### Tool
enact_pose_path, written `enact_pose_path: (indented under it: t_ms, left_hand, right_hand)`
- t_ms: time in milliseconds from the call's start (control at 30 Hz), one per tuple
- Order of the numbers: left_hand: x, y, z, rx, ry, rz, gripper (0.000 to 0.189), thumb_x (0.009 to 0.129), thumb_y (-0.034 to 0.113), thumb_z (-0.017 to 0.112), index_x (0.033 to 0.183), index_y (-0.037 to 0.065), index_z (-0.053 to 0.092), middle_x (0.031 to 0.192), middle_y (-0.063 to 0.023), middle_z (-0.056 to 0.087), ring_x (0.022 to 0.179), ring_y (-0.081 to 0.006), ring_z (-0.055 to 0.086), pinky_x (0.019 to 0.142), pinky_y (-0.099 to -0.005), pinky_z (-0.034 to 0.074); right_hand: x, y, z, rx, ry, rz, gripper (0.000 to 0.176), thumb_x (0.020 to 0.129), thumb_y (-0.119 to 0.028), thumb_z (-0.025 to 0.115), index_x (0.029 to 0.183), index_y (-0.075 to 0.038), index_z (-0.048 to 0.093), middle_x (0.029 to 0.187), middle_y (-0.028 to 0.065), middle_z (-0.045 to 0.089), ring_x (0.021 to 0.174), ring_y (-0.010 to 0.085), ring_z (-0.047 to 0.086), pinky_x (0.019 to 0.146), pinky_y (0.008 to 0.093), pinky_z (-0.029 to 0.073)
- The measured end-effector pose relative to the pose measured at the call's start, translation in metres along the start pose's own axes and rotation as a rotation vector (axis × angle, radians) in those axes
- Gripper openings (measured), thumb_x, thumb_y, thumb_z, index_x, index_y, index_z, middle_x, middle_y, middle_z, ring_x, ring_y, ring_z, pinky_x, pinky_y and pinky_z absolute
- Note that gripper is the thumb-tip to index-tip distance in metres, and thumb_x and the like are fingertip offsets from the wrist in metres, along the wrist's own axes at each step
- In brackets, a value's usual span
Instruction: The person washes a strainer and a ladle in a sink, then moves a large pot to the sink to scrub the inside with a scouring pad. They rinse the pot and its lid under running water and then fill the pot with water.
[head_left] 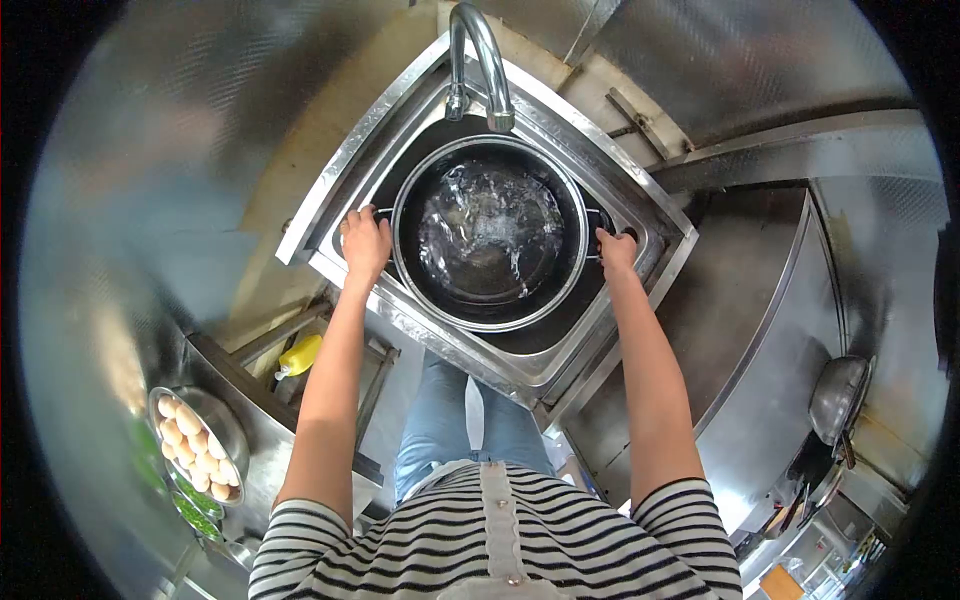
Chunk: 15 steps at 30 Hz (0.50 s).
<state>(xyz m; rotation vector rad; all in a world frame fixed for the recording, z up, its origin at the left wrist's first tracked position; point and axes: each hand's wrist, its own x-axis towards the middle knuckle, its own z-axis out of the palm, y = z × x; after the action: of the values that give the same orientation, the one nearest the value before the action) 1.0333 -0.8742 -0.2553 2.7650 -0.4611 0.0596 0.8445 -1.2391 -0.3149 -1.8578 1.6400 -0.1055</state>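
A wide round pot (575, 275) with water swirling in it sits over the basin of a stainless steel sink (420, 318). My left hand (366, 243) is closed around the pot's left side handle, and my right hand (616, 248) grips the handle on the opposite side. Above the pot's far rim hangs the spout of a curved chrome faucet (485, 50). Ripples and glints cover the water, so the pot's bottom is hard to make out. The pot hides most of the basin.
A metal bowl of eggs (195, 450) stands at the lower left, beside containers of chopped greens (195, 515). Below the sink's left side is a yellow bottle (300, 356). A steel counter (740, 300) adjoins on the right, with a wok (838, 400) farther off.
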Motion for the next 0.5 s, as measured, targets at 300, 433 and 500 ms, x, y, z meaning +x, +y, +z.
enact_pose_path:
  t_ms: [300,433,500]
  left_hand:
    - [-0.011,0.012,0.047,-0.311,-0.492,-0.156,0.024,0.072,0.016,0.052,0.092,0.005,0.060,0.090,-0.0222,0.058,0.088,-0.0307,0.057,0.078,-0.0378,0.043]
    - [-0.024,0.017,0.129,-0.731,-0.556,-0.387,0.029,0.068,0.022,0.061,0.093,0.006,0.061,0.089,-0.0143,0.061,0.082,-0.0242,0.059,0.075,-0.0298,0.044]
    - [-0.031,0.042,0.144,-1.013,-0.539,-0.436,0.029,0.069,0.022,0.063,0.093,0.005,0.061,0.088,-0.0101,0.062,0.076,-0.0204,0.058,0.071,-0.0289,0.044]
  right_hand:
    - [-0.077,-0.068,-0.151,0.623,-0.515,0.123,0.015,0.070,-0.018,0.060,0.067,-0.005,0.054,0.048,0.0006,0.043,0.041,0.0090,0.039,0.037,0.0227,0.030]
    - [-0.163,-0.137,-0.195,0.812,-0.443,-0.074,0.016,0.073,-0.015,0.058,0.073,0.001,0.055,0.051,0.0025,0.046,0.042,0.0093,0.039,0.044,0.0212,0.033]
    - [-0.197,-0.167,-0.207,0.921,-0.423,-0.149,0.016,0.074,-0.014,0.057,0.078,0.002,0.055,0.053,0.0040,0.048,0.044,0.0093,0.041,0.045,0.0216,0.034]
